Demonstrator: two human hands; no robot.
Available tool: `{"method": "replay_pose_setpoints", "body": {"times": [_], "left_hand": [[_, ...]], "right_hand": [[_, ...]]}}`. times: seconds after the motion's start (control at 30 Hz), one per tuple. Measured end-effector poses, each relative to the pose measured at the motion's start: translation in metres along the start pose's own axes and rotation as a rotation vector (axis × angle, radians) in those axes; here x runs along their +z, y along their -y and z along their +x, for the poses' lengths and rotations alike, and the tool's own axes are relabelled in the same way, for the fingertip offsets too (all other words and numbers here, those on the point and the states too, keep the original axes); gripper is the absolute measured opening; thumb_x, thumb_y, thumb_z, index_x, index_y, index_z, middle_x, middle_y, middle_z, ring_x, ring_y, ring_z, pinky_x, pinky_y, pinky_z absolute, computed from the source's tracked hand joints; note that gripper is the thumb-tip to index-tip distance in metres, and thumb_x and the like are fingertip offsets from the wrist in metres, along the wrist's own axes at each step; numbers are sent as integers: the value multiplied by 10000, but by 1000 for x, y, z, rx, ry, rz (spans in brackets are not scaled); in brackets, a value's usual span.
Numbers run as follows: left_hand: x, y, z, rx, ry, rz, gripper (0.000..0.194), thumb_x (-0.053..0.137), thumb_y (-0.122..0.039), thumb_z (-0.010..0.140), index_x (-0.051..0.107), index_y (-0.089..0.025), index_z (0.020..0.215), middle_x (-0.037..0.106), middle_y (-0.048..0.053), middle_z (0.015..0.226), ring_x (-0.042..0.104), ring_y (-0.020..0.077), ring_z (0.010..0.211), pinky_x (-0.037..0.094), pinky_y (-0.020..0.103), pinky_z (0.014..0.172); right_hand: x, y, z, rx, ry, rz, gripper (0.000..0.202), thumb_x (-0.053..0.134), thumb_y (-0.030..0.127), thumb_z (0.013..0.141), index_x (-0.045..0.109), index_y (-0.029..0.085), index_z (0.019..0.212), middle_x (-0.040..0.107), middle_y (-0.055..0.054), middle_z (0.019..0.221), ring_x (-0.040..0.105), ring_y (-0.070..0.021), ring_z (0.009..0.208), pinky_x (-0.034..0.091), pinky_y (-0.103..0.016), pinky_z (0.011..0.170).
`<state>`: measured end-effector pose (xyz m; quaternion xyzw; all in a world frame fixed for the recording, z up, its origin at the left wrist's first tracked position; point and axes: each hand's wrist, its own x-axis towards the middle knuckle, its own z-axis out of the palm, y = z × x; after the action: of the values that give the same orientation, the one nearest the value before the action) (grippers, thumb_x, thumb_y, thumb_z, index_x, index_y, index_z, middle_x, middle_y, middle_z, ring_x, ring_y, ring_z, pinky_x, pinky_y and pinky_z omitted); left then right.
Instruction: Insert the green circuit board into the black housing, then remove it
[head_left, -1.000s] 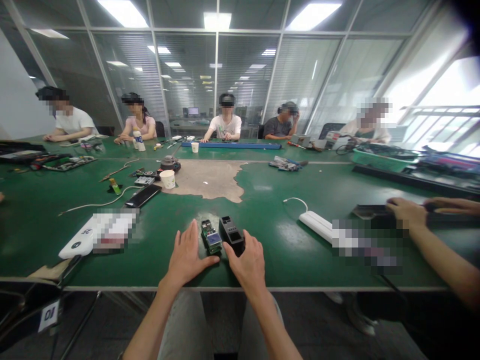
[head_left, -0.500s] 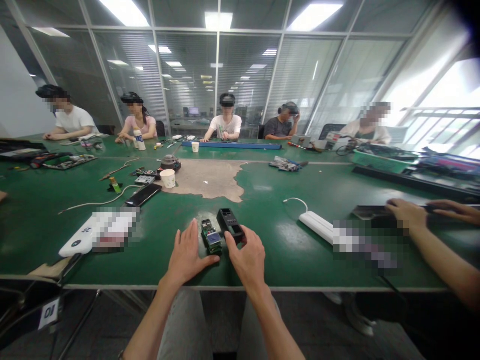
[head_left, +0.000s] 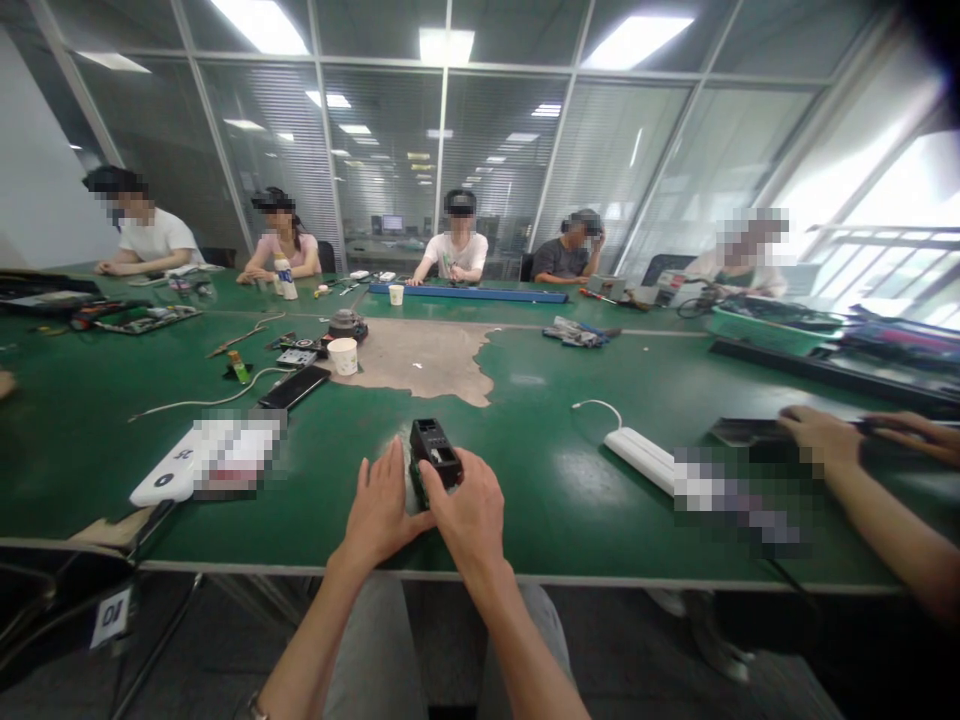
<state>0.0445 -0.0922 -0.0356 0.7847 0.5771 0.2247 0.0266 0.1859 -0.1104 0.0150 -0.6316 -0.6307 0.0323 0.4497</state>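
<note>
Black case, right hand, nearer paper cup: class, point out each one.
Black case (head_left: 432, 443): head view, on its upper face.
Right hand (head_left: 472, 503): head view, on its back.
Nearer paper cup (head_left: 344, 360): head view, on its side.

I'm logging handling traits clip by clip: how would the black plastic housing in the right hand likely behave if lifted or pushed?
The black plastic housing is probably stiff: its edges look straight in the right hand. The cut-outs in its face suggest a shell, so it may be light for its size. Its boxy shape makes rolling unlikely.
</note>
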Motion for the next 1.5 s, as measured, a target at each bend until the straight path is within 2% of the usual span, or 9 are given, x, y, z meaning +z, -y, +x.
{"method": "replay_pose_setpoints", "body": {"times": [0.17, 0.47, 0.67, 0.73, 0.87, 0.97, 1.1, 1.27, 1.5], "left_hand": [[-3, -1, -1, -16, 8, -11, 991, 532, -394, 793, -77, -98, 1518, 201, 194, 1578, 264, 309, 1432, 128, 537, 1167], [-4, -4, -1, -36, 21, -24, 882, 447, -279, 814, -43, -87, 1522, 225, 174, 1576, 239, 284, 1443, 119, 511, 1175], [-4, -3, -1, -24, 14, -9, 916, 464, -229, 772, -44, -91, 1522, 234, 167, 1575, 243, 278, 1440, 114, 505, 1178], [-3, -3, -1, -23, 12, -4, 902, 458, -233, 784, -40, -92, 1522, 242, 168, 1572, 254, 280, 1435, 116, 507, 1176], [-2, -3, -1, -24, -4, 0, 864, 442, -272, 830, -45, -96, 1522, 257, 179, 1563, 273, 280, 1428, 134, 511, 1170], [0, -2, -1, -7, -16, 4, 910, 480, -364, 838, -63, -103, 1519, 250, 186, 1564, 284, 289, 1423, 146, 523, 1166], [1, 0, 0, 7, -13, 12, 1067, 561, -572, 786, -75, -127, 1518, 224, 198, 1570, 272, 321, 1427, 153, 556, 1158], [-1, -1, 1, 4, -7, 11, 1175, 547, -751, 731, -54, -122, 1520, 239, 219, 1559, 255, 339, 1435, 152, 566, 1158], [1, 0, 1, 9, -11, 22, 1194, 532, -781, 725, -57, -111, 1519, 242, 230, 1555, 263, 346, 1430, 163, 567, 1156]], "right_hand": [[4, 4, -9, -3, 21, -62, 332, 598, 444, 849, 621, 172, 1038, 655, -95, 954, 588, -243, 935, 428, -343, 836], [10, -5, -23, 19, 95, -161, 316, 616, 399, 840, 607, 176, 1064, 650, -98, 951, 589, -250, 950, 431, -336, 826], [14, -12, -28, 29, 73, -155, 562, 645, 498, 801, 554, 114, 1202, 638, -141, 1047, 570, -284, 1019, 427, -365, 868], [15, -11, -25, 23, 76, -147, 507, 642, 498, 803, 580, 134, 1151, 639, -129, 1019, 573, -273, 996, 427, -357, 860], [12, -7, -19, 25, 96, -111, 300, 624, 427, 826, 629, 175, 987, 635, -85, 908, 581, -238, 924, 429, -328, 829], [8, -4, -13, 11, 54, -46, 302, 616, 428, 831, 632, 175, 996, 636, -80, 907, 576, -234, 921, 434, -328, 826], [-3, -5, -3, -25, -30, 51, 345, 591, 452, 854, 624, 174, 1056, 641, -85, 960, 570, -230, 933, 436, -341, 848], [-13, -30, 1, 1, -94, 37, 369, 588, 463, 855, 625, 171, 1077, 647, -91, 964, 573, -232, 914, 439, -355, 846], [-4, -62, -10, 26, -66, -50, 383, 573, 477, 856, 630, 163, 1067, 651, -110, 976, 572, -249, 941, 433, -372, 862]]}}
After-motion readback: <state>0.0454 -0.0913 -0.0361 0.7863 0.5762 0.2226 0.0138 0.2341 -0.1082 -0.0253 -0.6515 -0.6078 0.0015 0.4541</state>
